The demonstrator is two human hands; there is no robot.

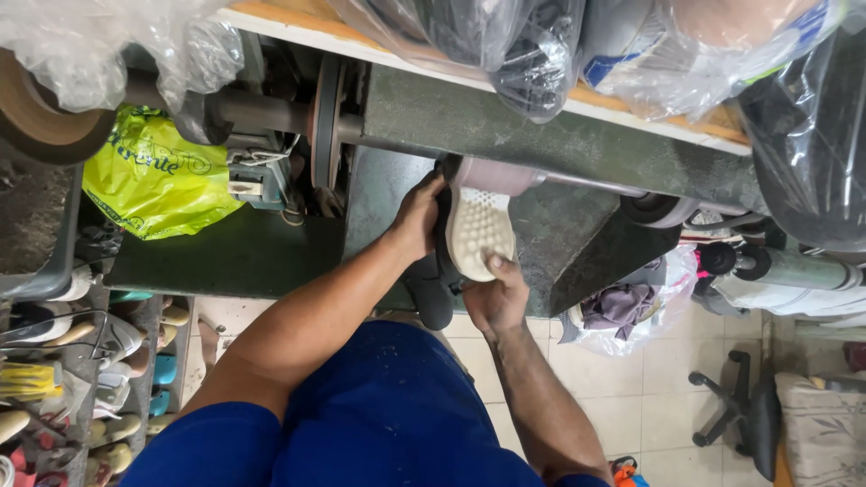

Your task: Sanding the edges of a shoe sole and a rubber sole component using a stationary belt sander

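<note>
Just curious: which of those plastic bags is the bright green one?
The green bag hanging left of the machine, under the shelf; the other bags are clear.

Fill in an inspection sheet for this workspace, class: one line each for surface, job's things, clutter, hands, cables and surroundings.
Surface: dusty green machine housing, worn and scuffed.
Job's things: white studded shoe sole, held up against the pinkish sanding drum on the machine shaft.
Clutter: green plastic bag at left; clear plastic bags on the shelf above; bag of cloth on the floor.
Hands: left hand grips the sole's upper side; right hand holds its lower end.
Cables: thin wires near the motor unit at left.
Surroundings: tiled floor, shoes on racks at left, a black chair base.
</note>
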